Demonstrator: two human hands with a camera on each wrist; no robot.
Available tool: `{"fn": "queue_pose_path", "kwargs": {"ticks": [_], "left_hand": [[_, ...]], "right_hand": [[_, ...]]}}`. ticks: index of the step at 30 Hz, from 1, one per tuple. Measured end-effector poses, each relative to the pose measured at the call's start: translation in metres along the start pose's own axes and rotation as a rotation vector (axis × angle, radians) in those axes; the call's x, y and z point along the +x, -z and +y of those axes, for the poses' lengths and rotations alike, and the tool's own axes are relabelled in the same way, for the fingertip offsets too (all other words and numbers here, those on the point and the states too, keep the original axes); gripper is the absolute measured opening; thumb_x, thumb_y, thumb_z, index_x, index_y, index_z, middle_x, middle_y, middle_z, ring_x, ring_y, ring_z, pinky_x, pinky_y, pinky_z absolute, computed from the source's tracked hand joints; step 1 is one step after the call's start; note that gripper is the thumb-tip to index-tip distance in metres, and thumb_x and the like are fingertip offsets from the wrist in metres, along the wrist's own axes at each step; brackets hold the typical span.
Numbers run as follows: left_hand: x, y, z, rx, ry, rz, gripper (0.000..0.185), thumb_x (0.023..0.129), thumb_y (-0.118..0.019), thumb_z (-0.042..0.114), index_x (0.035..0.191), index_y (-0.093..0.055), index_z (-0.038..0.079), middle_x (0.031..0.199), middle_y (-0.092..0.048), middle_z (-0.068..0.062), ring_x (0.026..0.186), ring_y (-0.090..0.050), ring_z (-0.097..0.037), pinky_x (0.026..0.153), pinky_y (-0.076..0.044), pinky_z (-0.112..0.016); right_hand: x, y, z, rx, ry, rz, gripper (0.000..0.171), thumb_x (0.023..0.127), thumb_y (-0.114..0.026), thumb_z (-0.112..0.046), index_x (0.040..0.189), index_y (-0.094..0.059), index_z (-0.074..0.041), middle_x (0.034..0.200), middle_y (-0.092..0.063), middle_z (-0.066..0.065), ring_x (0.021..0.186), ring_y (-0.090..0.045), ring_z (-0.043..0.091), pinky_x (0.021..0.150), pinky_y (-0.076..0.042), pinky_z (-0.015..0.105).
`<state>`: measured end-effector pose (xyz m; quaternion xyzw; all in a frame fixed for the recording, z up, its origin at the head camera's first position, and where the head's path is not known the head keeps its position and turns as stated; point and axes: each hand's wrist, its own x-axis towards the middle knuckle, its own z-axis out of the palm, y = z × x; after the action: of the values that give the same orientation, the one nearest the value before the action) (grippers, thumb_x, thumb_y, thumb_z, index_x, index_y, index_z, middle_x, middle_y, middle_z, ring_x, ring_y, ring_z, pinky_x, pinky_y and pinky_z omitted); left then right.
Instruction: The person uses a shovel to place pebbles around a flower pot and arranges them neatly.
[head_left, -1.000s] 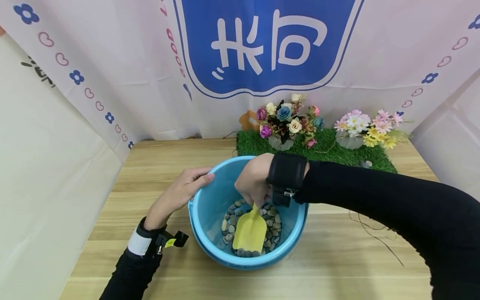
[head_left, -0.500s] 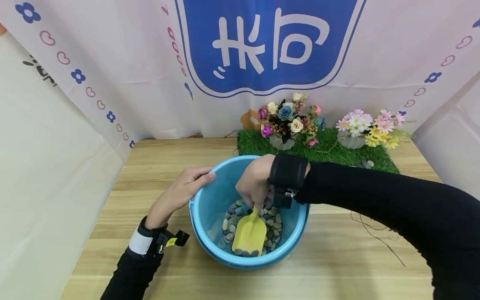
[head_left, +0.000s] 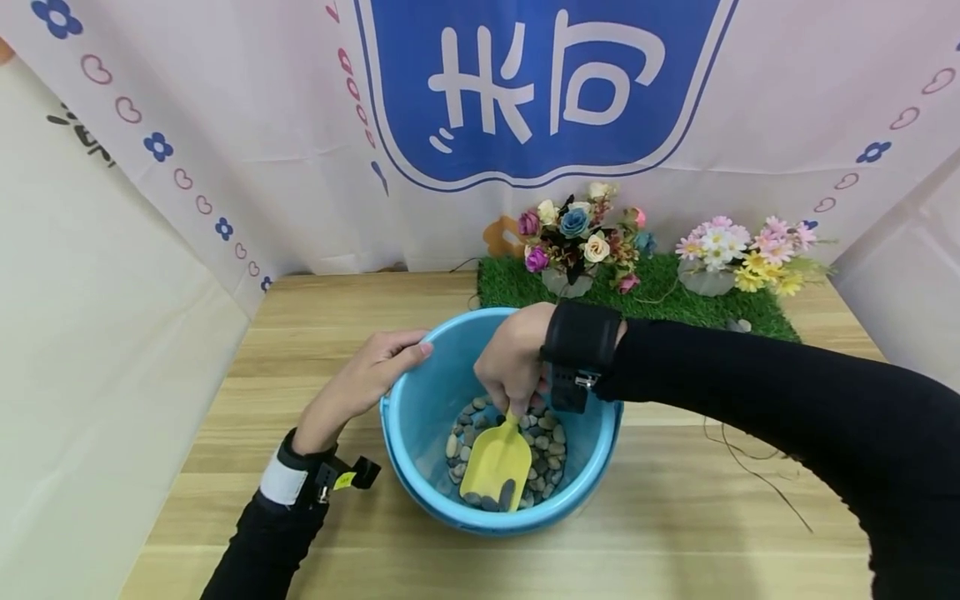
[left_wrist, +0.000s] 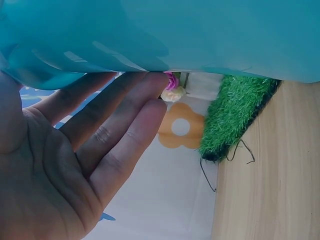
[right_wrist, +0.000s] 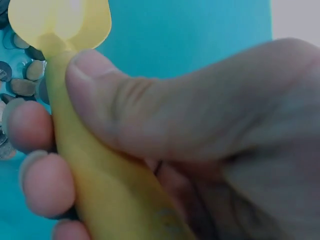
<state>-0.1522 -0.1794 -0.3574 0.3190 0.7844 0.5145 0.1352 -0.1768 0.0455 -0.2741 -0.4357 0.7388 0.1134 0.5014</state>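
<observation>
A light blue bucket [head_left: 408, 467] stands on the wooden table, with several grey and tan pebbles [head_left: 553, 450] across its bottom. My left hand [head_left: 375, 367] holds the bucket's left rim, the thumb at the edge. In the left wrist view, the long fingers [left_wrist: 115, 135] stretch fairly straight along the outer wall. Inside the bucket, my right hand [head_left: 513, 362] grips a yellow toy shovel [head_left: 497, 458] by its handle. Its blade points down toward the near wall, and a few dark pebbles [head_left: 507, 495] lie at its front edge. The thumb [right_wrist: 95, 90] presses along the handle in the right wrist view.
Behind the bucket lies a strip of artificial grass [head_left: 667, 287]. Two flower arrangements stand on it, one of roses [head_left: 585, 237] and one of daisies [head_left: 738, 254]. Thin dark strands [head_left: 757, 471] lie on the table at right. A printed white cloth [head_left: 300, 192] hangs behind.
The shovel's blade has shifted slightly, and dark pebbles at its front edge have come up onto it, one now standing out. The left hand stays at the bucket rim.
</observation>
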Motion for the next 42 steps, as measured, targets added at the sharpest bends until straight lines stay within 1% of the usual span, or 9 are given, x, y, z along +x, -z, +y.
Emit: {"fn": "queue_pose_path", "kwargs": {"ticks": [5, 10, 18, 22, 27, 29, 34, 36, 42], "left_hand": [[0.001, 0.001, 0.002, 0.000, -0.007, -0.001, 0.033, 0.108, -0.044, 0.012, 0.128, -0.063, -0.005, 0.092, -0.073, -0.013, 0.071, -0.075, -0.022, 0.060, -0.063, -0.039], [0.002, 0.001, 0.002, 0.001, -0.006, -0.001, 0.034, 0.108, -0.044, 0.012, 0.131, -0.062, -0.005, 0.094, -0.074, -0.014, 0.072, -0.075, -0.021, 0.061, -0.063, -0.038], [0.001, 0.000, 0.000, -0.005, 0.007, 0.002, 0.033, 0.108, -0.044, 0.012, 0.130, -0.063, -0.005, 0.094, -0.074, -0.014, 0.071, -0.075, -0.023, 0.060, -0.063, -0.039], [0.000, 0.000, 0.000, -0.001, 0.013, 0.002, 0.034, 0.108, -0.044, 0.013, 0.131, -0.062, -0.005, 0.095, -0.074, -0.015, 0.071, -0.075, -0.023, 0.059, -0.063, -0.039], [0.001, -0.001, 0.000, -0.006, 0.010, 0.001, 0.035, 0.108, -0.045, 0.013, 0.132, -0.061, -0.006, 0.099, -0.074, -0.017, 0.073, -0.075, -0.022, 0.060, -0.063, -0.038], [0.001, -0.001, 0.001, -0.010, 0.006, 0.000, 0.035, 0.108, -0.044, 0.013, 0.133, -0.061, -0.006, 0.100, -0.074, -0.018, 0.073, -0.075, -0.022, 0.060, -0.063, -0.038], [0.001, -0.001, 0.001, -0.013, 0.002, 0.000, 0.035, 0.108, -0.044, 0.012, 0.132, -0.061, -0.006, 0.099, -0.074, -0.018, 0.073, -0.075, -0.022, 0.060, -0.063, -0.039], [0.001, -0.001, 0.001, -0.013, 0.001, -0.001, 0.034, 0.108, -0.044, 0.012, 0.132, -0.061, -0.006, 0.098, -0.074, -0.017, 0.073, -0.075, -0.023, 0.060, -0.063, -0.039], [0.001, -0.001, 0.001, -0.015, -0.002, -0.001, 0.033, 0.108, -0.045, 0.011, 0.129, -0.063, -0.006, 0.095, -0.074, -0.016, 0.071, -0.075, -0.024, 0.059, -0.063, -0.039]], "right_hand": [[-0.008, 0.002, 0.006, 0.046, 0.023, 0.002, 0.027, 0.104, -0.060, -0.016, 0.084, -0.078, -0.016, 0.073, -0.067, 0.001, 0.057, -0.052, 0.013, 0.056, -0.044, 0.027], [-0.015, 0.003, 0.012, 0.095, 0.071, -0.010, 0.025, 0.105, -0.058, -0.013, 0.093, -0.080, -0.014, 0.076, -0.069, 0.002, 0.059, -0.053, 0.014, 0.056, -0.044, 0.028], [-0.025, 0.002, 0.018, 0.147, 0.138, -0.005, 0.031, 0.107, -0.055, -0.012, 0.083, -0.074, -0.012, 0.080, -0.069, 0.010, 0.058, -0.053, 0.014, 0.053, -0.042, 0.024], [-0.033, 0.001, 0.019, 0.162, 0.175, 0.004, 0.031, 0.107, -0.055, -0.011, 0.081, -0.071, -0.013, 0.077, -0.068, 0.006, 0.059, -0.054, 0.012, 0.053, -0.041, 0.022], [-0.040, 0.002, 0.022, 0.188, 0.213, 0.009, 0.028, 0.107, -0.055, -0.012, 0.086, -0.074, -0.013, 0.076, -0.067, 0.000, 0.061, -0.058, 0.011, 0.054, -0.043, 0.022], [-0.042, 0.002, 0.024, 0.202, 0.226, 0.009, 0.027, 0.107, -0.055, -0.011, 0.089, -0.075, -0.012, 0.076, -0.067, 0.000, 0.063, -0.060, 0.015, 0.054, -0.044, 0.022], [-0.040, 0.002, 0.025, 0.213, 0.245, 0.020, 0.027, 0.106, -0.055, -0.010, 0.090, -0.075, -0.011, 0.079, -0.069, 0.008, 0.066, -0.061, 0.021, 0.054, -0.046, 0.022], [-0.038, 0.001, 0.025, 0.213, 0.250, 0.031, 0.027, 0.106, -0.055, -0.009, 0.089, -0.075, -0.011, 0.081, -0.070, 0.010, 0.065, -0.061, 0.019, 0.055, -0.046, 0.021], [-0.035, 0.000, 0.025, 0.205, 0.262, 0.037, 0.025, 0.106, -0.056, -0.009, 0.091, -0.076, -0.011, 0.077, -0.069, 0.003, 0.067, -0.062, 0.022, 0.055, -0.047, 0.021]]}}
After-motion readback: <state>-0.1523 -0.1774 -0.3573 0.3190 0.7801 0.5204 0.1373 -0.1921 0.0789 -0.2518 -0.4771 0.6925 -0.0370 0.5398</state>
